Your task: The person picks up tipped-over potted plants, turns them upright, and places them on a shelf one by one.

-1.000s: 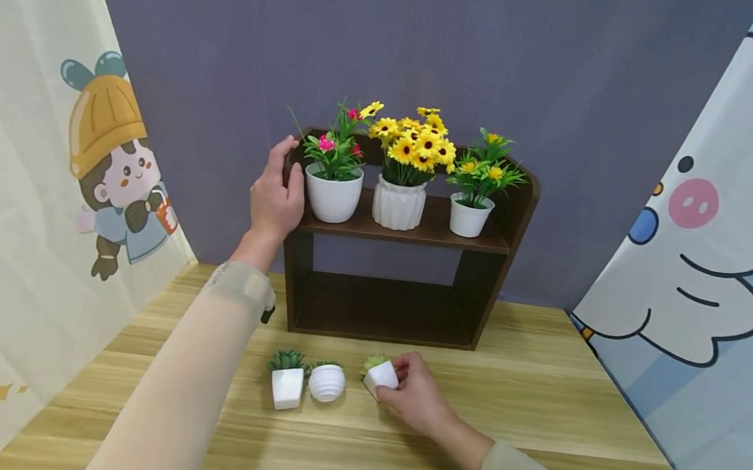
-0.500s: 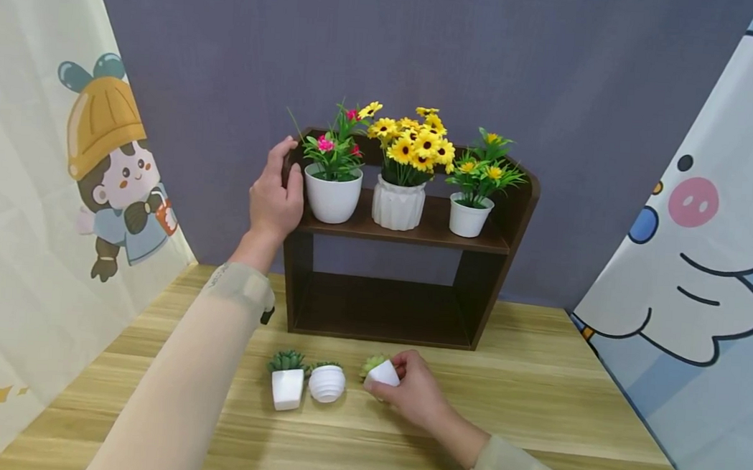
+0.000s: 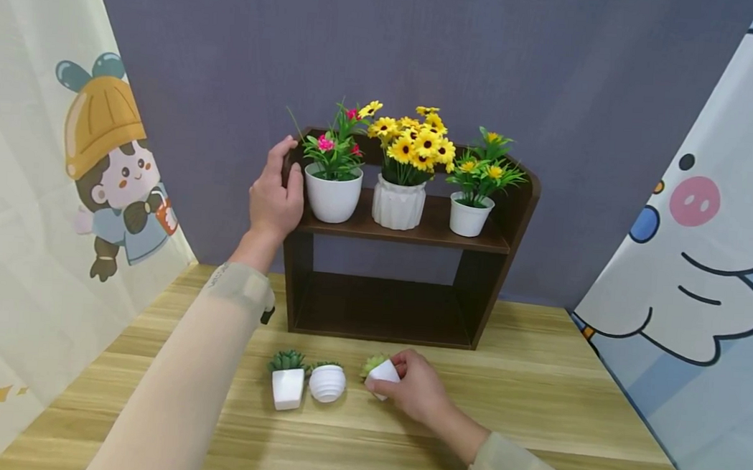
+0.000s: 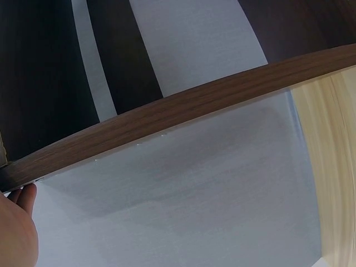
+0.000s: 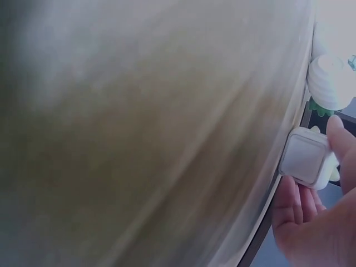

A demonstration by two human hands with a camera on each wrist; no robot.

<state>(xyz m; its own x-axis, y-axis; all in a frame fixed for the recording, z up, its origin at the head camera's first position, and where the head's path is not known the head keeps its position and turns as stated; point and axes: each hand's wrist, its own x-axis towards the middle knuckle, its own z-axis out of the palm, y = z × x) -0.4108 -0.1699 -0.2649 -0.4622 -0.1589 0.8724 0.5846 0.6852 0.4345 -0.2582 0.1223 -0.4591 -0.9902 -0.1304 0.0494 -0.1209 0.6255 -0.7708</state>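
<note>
My left hand [image 3: 277, 196] grips the upper left side panel of a dark brown wooden shelf [image 3: 397, 240]. In the left wrist view, fingers [image 4: 26, 197] press against the panel's edge. My right hand [image 3: 420, 389] pinches a small white square pot with a pale green succulent [image 3: 384, 376] between thumb and fingers. That pot is tipped toward the left, low over the table, its base facing the right wrist camera. To its left lie a ribbed round white pot [image 3: 327, 384] and a tapered white pot with a dark green succulent [image 3: 287, 388].
On the top shelf stand a white pot with pink flowers [image 3: 332, 195], a fluted pot with yellow daisies [image 3: 398, 205] and a smaller yellow-flowered pot [image 3: 471, 216]. A grey-blue cloth [image 3: 427, 44] hangs behind; printed curtains flank the wooden table [image 3: 535, 388].
The right thumb has shifted on the small square pot and the pot has tilted slightly. My left hand and the shelf stay where they were.
</note>
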